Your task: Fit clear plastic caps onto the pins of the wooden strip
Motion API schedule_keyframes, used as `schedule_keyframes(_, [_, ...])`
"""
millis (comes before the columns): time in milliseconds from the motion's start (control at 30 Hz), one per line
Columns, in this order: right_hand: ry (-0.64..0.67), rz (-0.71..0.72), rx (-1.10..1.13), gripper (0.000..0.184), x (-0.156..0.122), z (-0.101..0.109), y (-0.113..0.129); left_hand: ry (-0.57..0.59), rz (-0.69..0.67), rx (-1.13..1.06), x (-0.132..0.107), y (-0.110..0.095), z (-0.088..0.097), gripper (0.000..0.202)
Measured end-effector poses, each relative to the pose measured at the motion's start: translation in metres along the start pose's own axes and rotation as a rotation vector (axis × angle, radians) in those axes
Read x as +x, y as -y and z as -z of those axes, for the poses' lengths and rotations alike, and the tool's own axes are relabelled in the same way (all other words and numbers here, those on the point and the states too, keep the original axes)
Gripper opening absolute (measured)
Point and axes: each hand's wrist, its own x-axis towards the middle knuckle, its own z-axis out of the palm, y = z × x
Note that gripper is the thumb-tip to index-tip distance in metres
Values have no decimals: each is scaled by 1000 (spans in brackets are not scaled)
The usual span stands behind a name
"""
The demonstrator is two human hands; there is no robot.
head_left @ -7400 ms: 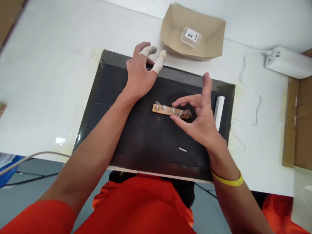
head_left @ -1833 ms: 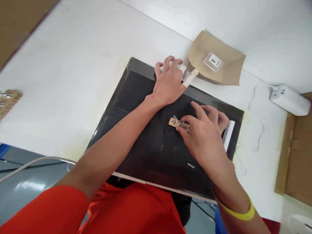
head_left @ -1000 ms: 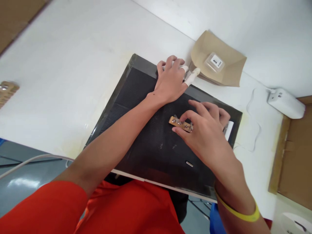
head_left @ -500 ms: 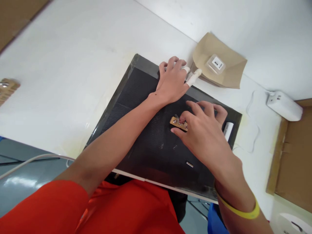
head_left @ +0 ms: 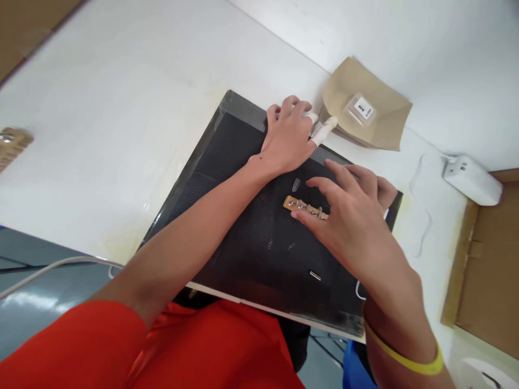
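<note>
My left hand [head_left: 287, 135] lies at the far edge of a black mat [head_left: 227, 178], fingers bent, with white covers on the thumb and a finger. Something pale shows partly under those fingers, too hidden to name. Over the mat's right side my right hand [head_left: 352, 208] holds its thumb and index finger apart, nothing between the tips. Its thumb is beside a small wooden strip [head_left: 288, 202] with metal bits along it; the strip's right end is hidden behind the hand. Just beyond the strip lies a small clear nail-tip-shaped piece [head_left: 296, 185].
A small metal rod [head_left: 315, 275] lies on the near part of the mat. Behind stands a brown paper tray [head_left: 389, 129] with a clear plastic box [head_left: 360, 109] inside. To the right are a white power adapter [head_left: 472, 180] and a cardboard box [head_left: 490, 259]. Another wooden strip [head_left: 14, 146] lies far left.
My right hand has shifted right and its fingers have spread. The clear piece, earlier by its index fingertip, now lies apart from it. More of the strip shows. My left hand stays put.
</note>
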Motion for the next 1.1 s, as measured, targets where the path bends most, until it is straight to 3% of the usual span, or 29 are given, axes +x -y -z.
schedule_keyframes(200, [15, 34, -4, 18, -1, -2, 4, -60, -45, 18, -5, -3, 5, 40])
schedule_keyframes(733, [139, 64, -33, 18, 9, -5, 10, -51, -21, -50, 0, -1, 1, 46])
schedule_keyframes(1100, [82, 81, -10, 15, 6, -2, 10, -90, -57, -133, 3, 6, -8, 45])
